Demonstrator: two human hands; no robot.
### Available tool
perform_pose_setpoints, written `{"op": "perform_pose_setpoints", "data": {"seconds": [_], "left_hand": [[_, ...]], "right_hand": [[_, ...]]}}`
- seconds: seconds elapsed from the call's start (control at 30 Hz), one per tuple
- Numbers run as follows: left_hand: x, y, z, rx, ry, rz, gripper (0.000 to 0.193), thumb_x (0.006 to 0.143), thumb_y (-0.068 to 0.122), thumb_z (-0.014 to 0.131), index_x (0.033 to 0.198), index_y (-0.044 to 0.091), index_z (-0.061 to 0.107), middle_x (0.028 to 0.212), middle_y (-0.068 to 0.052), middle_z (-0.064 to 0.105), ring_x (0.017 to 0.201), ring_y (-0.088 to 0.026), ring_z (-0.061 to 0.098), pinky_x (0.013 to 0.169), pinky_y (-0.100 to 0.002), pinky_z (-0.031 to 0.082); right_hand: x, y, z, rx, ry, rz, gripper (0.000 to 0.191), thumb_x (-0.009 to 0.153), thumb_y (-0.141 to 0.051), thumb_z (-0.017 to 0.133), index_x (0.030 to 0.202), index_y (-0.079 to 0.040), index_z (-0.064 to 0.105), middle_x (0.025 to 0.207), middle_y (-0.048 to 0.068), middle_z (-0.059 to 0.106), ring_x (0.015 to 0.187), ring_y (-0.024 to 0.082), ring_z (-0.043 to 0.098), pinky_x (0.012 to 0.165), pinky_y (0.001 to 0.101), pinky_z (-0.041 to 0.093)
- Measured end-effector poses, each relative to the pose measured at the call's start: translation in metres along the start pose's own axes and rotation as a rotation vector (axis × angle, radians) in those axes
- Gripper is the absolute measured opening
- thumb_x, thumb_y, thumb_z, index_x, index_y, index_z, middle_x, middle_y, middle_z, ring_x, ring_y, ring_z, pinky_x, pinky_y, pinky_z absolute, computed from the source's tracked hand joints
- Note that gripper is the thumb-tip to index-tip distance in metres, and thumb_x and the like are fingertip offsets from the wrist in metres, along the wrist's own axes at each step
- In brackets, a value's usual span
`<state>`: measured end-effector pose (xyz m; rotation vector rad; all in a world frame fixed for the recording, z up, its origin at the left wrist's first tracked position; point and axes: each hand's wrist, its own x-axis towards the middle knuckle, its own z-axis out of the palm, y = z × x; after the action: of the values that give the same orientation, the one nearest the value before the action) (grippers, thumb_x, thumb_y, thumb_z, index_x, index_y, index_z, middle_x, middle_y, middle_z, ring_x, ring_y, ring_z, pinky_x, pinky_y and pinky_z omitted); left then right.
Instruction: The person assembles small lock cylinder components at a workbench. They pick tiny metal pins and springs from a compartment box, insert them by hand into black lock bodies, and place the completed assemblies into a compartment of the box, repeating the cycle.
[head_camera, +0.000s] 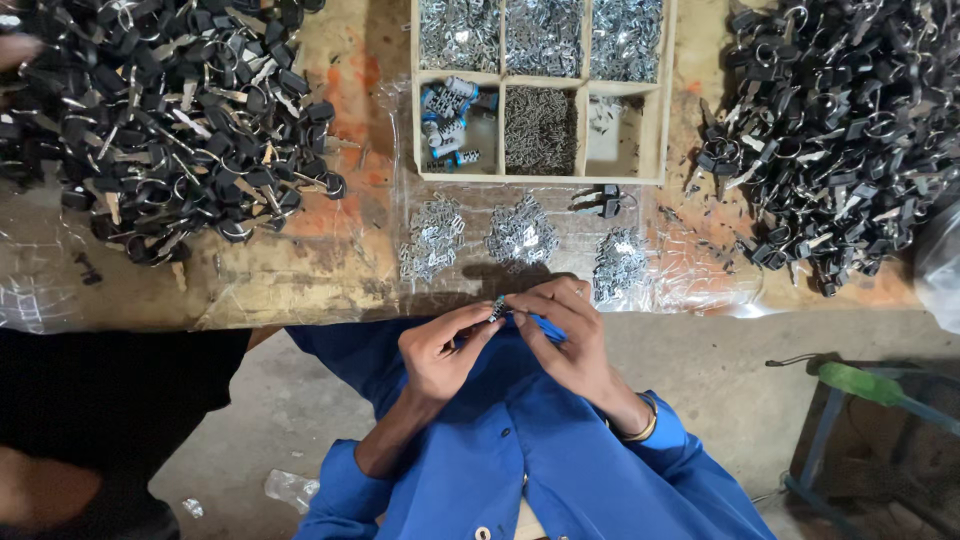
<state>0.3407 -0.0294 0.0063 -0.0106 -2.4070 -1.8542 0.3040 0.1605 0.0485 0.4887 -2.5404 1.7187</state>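
Note:
My left hand (440, 350) and my right hand (565, 335) meet over my lap just below the table edge. Together they pinch a small metal part (497, 307) between the fingertips. Both arms wear blue sleeves. Right above the hands, on clear plastic sheeting, lie three small heaps of shiny metal pieces (520, 238). A pair of black-headed keys (603, 201) lies beside the heaps. How the small part is made is too tiny to tell.
A wooden compartment tray (668, 120) holds metal parts and small blue-and-silver cylinders (447, 118). Big piles of black-headed keys on rings lie at left (170, 120) and right (830, 130). Another person's dark-clothed arm (60, 470) is at lower left. A green-handled tool (860, 385) lies right.

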Motion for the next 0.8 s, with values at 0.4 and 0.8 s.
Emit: {"op": "perform_pose_setpoints", "data": {"seconds": [0.4, 0.8], "left_hand": [[0.004, -0.003, -0.007, 0.094, -0.067, 0.192, 0.028, 0.082, -0.002, 0.083, 0.108, -0.001, 0.074, 0.110, -0.015, 0.078, 0.100, -0.027, 0.079, 0.082, -0.032, 0.064], [-0.002, -0.003, -0.012, 0.024, 0.027, 0.091, 0.024, 0.082, -0.002, 0.086, 0.104, -0.002, 0.075, 0.107, -0.015, 0.079, 0.081, -0.015, 0.078, 0.064, -0.024, 0.058]], "right_hand": [[-0.011, 0.004, 0.015, -0.131, 0.092, 0.133, 0.028, 0.081, -0.006, 0.084, 0.104, -0.005, 0.068, 0.092, 0.000, 0.073, 0.072, 0.010, 0.058, 0.075, 0.0279, 0.046], [0.002, 0.000, -0.007, -0.592, -0.042, -0.092, 0.038, 0.083, -0.031, 0.085, 0.119, -0.019, 0.079, 0.132, 0.009, 0.055, 0.123, 0.030, 0.047, 0.105, 0.0474, 0.031]]}}
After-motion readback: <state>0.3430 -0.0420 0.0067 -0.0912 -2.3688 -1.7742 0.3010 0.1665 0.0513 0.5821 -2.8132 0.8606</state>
